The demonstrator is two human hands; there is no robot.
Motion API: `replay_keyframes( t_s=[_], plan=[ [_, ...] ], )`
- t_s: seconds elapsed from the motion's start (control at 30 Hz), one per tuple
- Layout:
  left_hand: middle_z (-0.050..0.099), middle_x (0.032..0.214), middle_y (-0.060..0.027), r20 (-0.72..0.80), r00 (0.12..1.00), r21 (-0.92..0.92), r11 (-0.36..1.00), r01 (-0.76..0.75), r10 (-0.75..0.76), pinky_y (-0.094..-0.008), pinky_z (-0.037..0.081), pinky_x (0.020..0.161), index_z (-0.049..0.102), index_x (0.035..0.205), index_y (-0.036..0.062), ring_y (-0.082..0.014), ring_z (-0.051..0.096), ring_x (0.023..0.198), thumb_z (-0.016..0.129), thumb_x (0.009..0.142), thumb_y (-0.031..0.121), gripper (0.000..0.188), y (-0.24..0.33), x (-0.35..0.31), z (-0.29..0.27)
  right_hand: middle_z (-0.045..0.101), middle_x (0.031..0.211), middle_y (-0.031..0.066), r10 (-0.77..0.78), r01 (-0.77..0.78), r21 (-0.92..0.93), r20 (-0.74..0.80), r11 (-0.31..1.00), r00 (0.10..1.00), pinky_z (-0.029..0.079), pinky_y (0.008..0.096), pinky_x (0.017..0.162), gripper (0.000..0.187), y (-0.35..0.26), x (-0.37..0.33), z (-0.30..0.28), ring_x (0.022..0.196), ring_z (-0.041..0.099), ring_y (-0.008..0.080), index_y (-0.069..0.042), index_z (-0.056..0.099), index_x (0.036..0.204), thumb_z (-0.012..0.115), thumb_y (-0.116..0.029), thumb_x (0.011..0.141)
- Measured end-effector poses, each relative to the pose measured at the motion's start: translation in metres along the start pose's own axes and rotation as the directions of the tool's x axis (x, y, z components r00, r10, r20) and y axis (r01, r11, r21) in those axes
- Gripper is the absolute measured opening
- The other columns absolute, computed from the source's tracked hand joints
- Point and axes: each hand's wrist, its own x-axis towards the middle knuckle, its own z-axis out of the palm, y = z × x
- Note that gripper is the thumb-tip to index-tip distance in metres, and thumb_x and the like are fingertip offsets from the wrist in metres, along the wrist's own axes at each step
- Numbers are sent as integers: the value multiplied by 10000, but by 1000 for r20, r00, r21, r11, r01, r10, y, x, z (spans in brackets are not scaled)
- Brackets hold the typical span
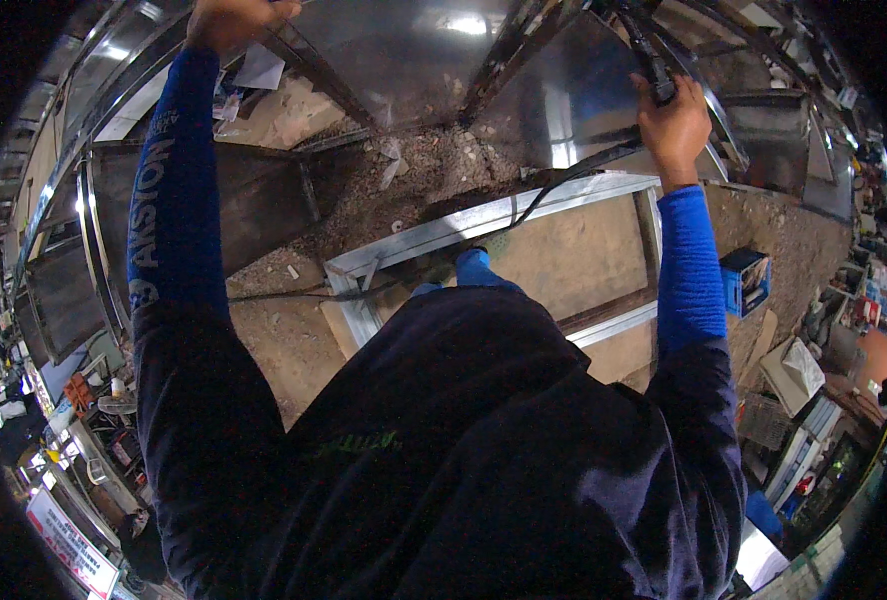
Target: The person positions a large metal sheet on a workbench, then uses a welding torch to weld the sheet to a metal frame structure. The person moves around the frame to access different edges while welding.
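Note:
My right hand [676, 130] is at the upper right, its fingers wrapped round the dark grip of a black corded tool [646, 50]. That tool reaches up toward the top edge among dark metal bars, and its exact kind and working end are hard to make out. A black cable [574, 170] trails from near this hand down to the left. My left hand [234, 22] is raised at the upper left, beside a dark metal bar [314, 70]; the picture's top edge cuts off most of its fingers. Between my hands stand shiny metal sheets [404, 50] with dark bars across them.
A rectangular silver metal frame [444, 228] lies on the ground around my feet, with the cable crossing it. Gravelly rubble [434, 170] lies beyond it. A blue crate [747, 282] stands at right, near cluttered scrap and tools. Dark metal panels [254, 200] are at left.

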Motion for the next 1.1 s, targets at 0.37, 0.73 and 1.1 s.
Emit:
replay_keyframes(
  t_s=[0.37, 0.73, 1.1],
  plan=[
    [445, 740, -100, -5, 1000, 39, 999, -26, 27, -417, 412, 642, 470, 892, 82, -293, 477, 654, 804, 693, 261, 429, -4, 2, 2, 696, 936, 139, -93, 92, -38, -41, 995, 995, 561, 429, 715, 405, 7, 5, 3, 846, 675, 352, -48, 720, 941, 836, -396, 770],
    [437, 756, -82, -63, 996, 8, 998, -64, 65, -380, 426, 661, 459, 891, 103, -261, 463, 658, 813, 691, 232, 426, -12, 3, 9, 693, 907, 126, -101, 101, -3, -86, 995, 991, 564, 441, 719, 358, 8, 2, 13, 833, 669, 349, -56, 725, 972, 828, -297, 729],
    [328, 759, -32, -37, 992, -51, 991, -121, 119, -331, 356, 654, 423, 900, 127, -182, 320, 645, 770, 815, 359, 426, -34, 6, 18, 686, 1017, 84, -119, 119, 12, -16, 993, 993, 566, 420, 779, 437, 17, -9, 32, 939, 651, 307, -97, 701, 1052, 792, -199, 637]
  ],
)
